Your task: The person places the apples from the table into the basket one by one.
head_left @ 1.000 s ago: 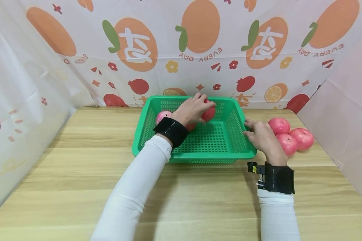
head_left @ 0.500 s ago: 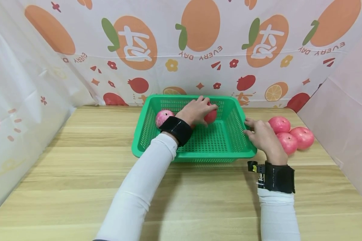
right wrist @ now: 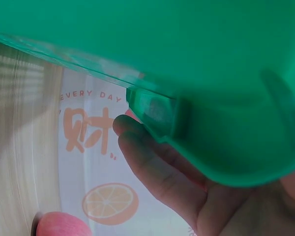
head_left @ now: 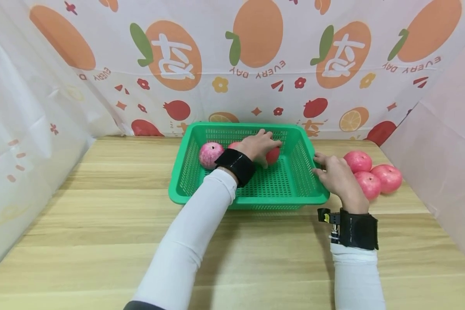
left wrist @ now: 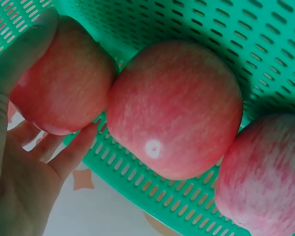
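Note:
My left hand [head_left: 258, 148] is inside the green plastic basket [head_left: 271, 200] and grips a red apple [head_left: 273, 156] low in it. In the left wrist view, thumb and fingers lie round this apple [left wrist: 66, 81], which touches or nearly touches a middle apple [left wrist: 174, 105]. A paler streaked apple [left wrist: 265, 174] sits on the middle one's other side. My right hand [head_left: 339, 178] holds the basket's right rim; in the right wrist view its fingers [right wrist: 160, 179] lie along the underside of the rim [right wrist: 226, 177], and the thumb is mostly hidden.
Three more apples [head_left: 369, 185] stand in a cluster on the wooden table [head_left: 100, 241], just right of my right hand. A fruit-printed curtain [head_left: 217, 51] closes off the back, and plain pale sheets [head_left: 441, 142] hang at the sides.
My left hand has moved slightly right and towards me, bringing the apple lower in the basket. More of the left and middle apples shows now. The right hand stays at the rim.

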### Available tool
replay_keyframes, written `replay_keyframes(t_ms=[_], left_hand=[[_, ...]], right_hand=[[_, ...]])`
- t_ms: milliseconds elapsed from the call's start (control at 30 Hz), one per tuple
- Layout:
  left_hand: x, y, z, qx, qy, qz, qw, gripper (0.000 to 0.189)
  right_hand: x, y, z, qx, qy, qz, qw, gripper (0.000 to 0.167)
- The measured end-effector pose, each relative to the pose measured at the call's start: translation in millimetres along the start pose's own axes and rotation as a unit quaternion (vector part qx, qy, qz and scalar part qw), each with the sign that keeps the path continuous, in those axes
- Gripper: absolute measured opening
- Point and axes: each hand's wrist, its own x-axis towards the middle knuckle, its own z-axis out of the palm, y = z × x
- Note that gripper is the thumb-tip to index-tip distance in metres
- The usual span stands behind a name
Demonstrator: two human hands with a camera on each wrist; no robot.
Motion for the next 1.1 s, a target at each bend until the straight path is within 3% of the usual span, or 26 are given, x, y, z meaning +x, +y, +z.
replay_keyframes(t_ms=[233,433,700,900,1100], left_hand=[[6.5,5.5,-0.9,0.017,-0.031,-0.014,0.9993,0.063],[6.8,9.2,-3.6,0.005,-0.024,-0.008,0.9997,0.057],[7.4,7.2,-4.2,-0.001,-0.027,-0.037,0.9990,0.058],[7.2,6.3,-6.7,-0.018,-0.039,-0.026,0.9988,0.051],[7.5,5.5,-4.9,-0.010,-0.031,-0.020,0.9993,0.042]], right_hand=[[0.4,1.8,0.4,0.001,0.004,0.000,1.0000,0.043],[-0.2,1.3,0.3,-0.001,0.012,-0.001,0.9999,0.043],[-0.2,0.8,-0.4,-0.001,0.009,0.002,1.0000,0.043],[0.6,1.4,-1.0,0.000,0.005,0.000,1.0000,0.045],[0.6,1.4,0.4,0.004,0.002,0.002,1.0000,0.045]])
